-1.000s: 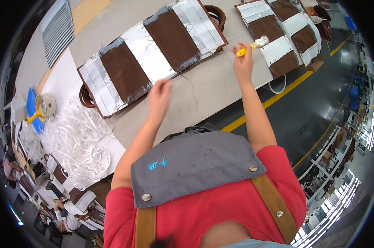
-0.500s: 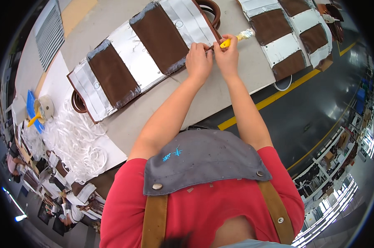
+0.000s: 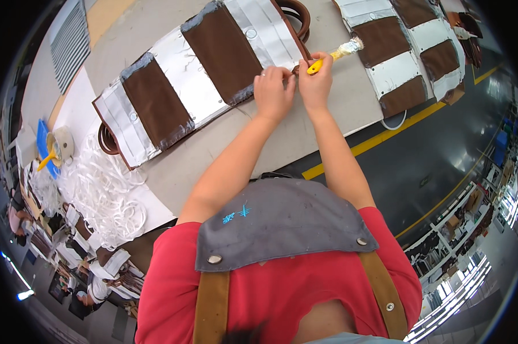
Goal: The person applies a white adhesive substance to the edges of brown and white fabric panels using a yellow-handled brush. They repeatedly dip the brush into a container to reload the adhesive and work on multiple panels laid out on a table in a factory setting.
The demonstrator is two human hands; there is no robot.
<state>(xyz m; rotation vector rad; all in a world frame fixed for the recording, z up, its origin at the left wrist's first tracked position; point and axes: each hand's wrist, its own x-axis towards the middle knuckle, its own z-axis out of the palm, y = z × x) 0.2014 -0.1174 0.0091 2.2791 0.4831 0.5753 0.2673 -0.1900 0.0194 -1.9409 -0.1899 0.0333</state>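
Observation:
A long brown and white bag panel (image 3: 219, 57) lies aslant on the table, with greyish glue smeared along the ends of its brown bands. At its near right corner, the fingers of my left hand (image 3: 273, 94) are curled together over the edge; their tips are partly hidden. My right hand (image 3: 315, 86), right beside it, grips a yellow-handled brush (image 3: 332, 57), and its fingertips are close to the brown edge of the panel. The brush's whitish, caked bristles point away to the upper right. Brown loop handles (image 3: 296, 20) stick out past the panel's far right end.
More brown and white panels (image 3: 388, 43) lie on the table (image 3: 350, 106) to the right. At the left are a heap of white strips (image 3: 107, 195), a pot (image 3: 64, 143) with a yellow-handled tool and a blue tray (image 3: 43, 143). A dark floor (image 3: 436, 155) with yellow lines borders the table.
My left hand has drawn slightly left, and its fingers have shifted at the panel edge. The brush in my right hand has tilted a little, its bristles moving right and farther away.

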